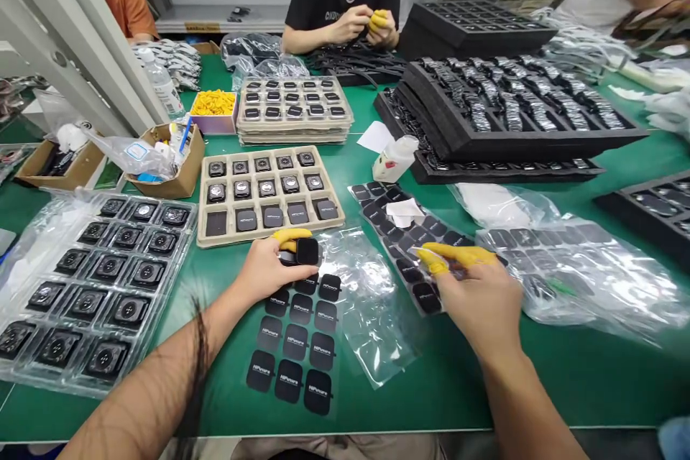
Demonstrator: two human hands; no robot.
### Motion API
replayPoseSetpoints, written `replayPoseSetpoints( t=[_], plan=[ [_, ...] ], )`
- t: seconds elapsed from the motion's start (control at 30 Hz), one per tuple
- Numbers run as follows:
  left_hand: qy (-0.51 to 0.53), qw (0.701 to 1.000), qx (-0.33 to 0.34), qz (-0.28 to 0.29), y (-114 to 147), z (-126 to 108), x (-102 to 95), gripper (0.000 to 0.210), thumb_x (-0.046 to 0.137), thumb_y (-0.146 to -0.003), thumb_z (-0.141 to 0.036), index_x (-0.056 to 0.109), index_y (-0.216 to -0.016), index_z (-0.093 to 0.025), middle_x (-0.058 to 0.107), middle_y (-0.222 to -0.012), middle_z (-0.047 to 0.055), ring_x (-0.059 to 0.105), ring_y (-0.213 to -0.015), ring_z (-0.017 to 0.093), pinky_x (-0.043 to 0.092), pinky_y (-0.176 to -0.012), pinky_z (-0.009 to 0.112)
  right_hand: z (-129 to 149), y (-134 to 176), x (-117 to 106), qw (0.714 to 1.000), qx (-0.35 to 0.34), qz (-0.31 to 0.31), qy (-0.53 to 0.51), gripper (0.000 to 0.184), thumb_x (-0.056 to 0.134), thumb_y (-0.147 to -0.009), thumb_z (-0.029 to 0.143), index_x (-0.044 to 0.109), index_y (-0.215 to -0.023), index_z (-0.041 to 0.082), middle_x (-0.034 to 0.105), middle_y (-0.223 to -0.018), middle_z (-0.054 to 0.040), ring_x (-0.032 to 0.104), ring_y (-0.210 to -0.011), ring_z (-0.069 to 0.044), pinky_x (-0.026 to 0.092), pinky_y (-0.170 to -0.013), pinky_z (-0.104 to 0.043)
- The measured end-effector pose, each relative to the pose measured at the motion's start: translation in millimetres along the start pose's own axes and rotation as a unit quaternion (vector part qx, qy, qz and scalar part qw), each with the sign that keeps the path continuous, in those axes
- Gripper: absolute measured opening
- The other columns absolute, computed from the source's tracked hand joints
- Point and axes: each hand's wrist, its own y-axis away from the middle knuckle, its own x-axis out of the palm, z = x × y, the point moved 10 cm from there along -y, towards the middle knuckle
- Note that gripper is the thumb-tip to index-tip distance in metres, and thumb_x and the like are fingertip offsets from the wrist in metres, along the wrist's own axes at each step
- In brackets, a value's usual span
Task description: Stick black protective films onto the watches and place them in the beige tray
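Observation:
My left hand [274,266], with yellow finger cots, grips a black square smartwatch body [307,251] with its glossy face toward me. It is held over the top of a clear sheet of black square stickers [296,342] printed with white lettering. My right hand [474,280], also in yellow finger cots, is closed above a second sheet of black stickers [377,212]. A whitish, partly clear bit shows at its fingertips, but I cannot make out what it is. A crumpled piece of white paper [404,213] lies on that second sheet.
A beige tray of watch bodies [202,238] stands ahead, a clear tray of watches [177,244] at left. Black foam trays [485,147], a white bottle [395,159] and plastic bags [371,330] lie around. A co-worker [345,21] sits opposite, hands together.

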Motion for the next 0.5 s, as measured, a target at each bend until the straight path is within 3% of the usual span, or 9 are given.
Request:
replayPoseSetpoints(
  t=[0.07,0.13,0.17,0.23,0.33,0.5],
  plan=[
    [-0.003,1.000,-0.002,0.000,0,1,0.4,0.053,0.088,-0.068,-0.032,0.071,-0.118,-0.022,0.079,-0.103,0.005,0.076,-0.095,0.023,0.060,-0.092,0.036,47,-6,1,0.992,-0.066,-0.006,-0.104,0.024,0.062,-0.093,0.041,0.077,-0.102,0.025,0.074,-0.092,-0.0084,0.065,-0.086,-0.026,0.051,-0.076,-0.040],
    [-0.007,1.000,0.011,-0.002,0,-1,0.6,0.052,0.086,-0.069,-0.030,0.071,-0.118,-0.022,0.079,-0.104,0.004,0.075,-0.096,0.023,0.060,-0.091,0.035,110,-8,21,0.966,-0.164,0.064,-0.187,0.020,0.061,-0.096,0.034,0.077,-0.107,0.029,0.073,-0.093,-0.0065,0.066,-0.086,-0.023,0.053,-0.076,-0.037],
    [-0.012,1.000,0.019,0.001,1,-3,1.3,0.051,0.085,-0.069,-0.027,0.071,-0.118,-0.021,0.079,-0.105,0.004,0.075,-0.096,0.023,0.059,-0.091,0.034,137,-6,33,0.953,-0.204,0.102,-0.200,0.021,0.060,-0.097,0.033,0.077,-0.109,0.029,0.073,-0.093,-0.0069,0.065,-0.085,-0.023,0.054,-0.075,-0.037],
    [-0.026,0.999,0.030,0.005,1,-5,2.4,0.047,0.084,-0.069,-0.024,0.073,-0.115,-0.020,0.079,-0.107,0.004,0.075,-0.096,0.023,0.059,-0.091,0.034,167,-7,54,0.947,-0.221,0.126,-0.195,0.020,0.059,-0.097,0.032,0.077,-0.102,0.026,0.073,-0.087,-0.0074,0.065,-0.083,-0.024,0.053,-0.075,-0.038],
    [-0.023,1.000,0.020,-0.004,1,-4,0.7,0.048,0.085,-0.068,-0.026,0.073,-0.114,-0.018,0.079,-0.105,0.005,0.075,-0.096,0.023,0.059,-0.090,0.033,170,-9,69,0.956,-0.192,0.104,-0.199,0.015,0.064,-0.095,0.033,0.076,-0.095,0.025,0.074,-0.087,-0.0070,0.065,-0.084,-0.024,0.052,-0.078,-0.039],
    [-0.042,0.999,0.016,-0.004,0,-5,0.4,0.045,0.084,-0.068,-0.023,0.075,-0.112,-0.020,0.080,-0.103,0.003,0.075,-0.092,0.022,0.059,-0.089,0.032,163,-8,72,0.951,-0.186,0.097,-0.227,0.015,0.063,-0.096,0.033,0.075,-0.093,0.023,0.072,-0.084,-0.0063,0.065,-0.080,-0.022,0.051,-0.072,-0.036]
  ],
)
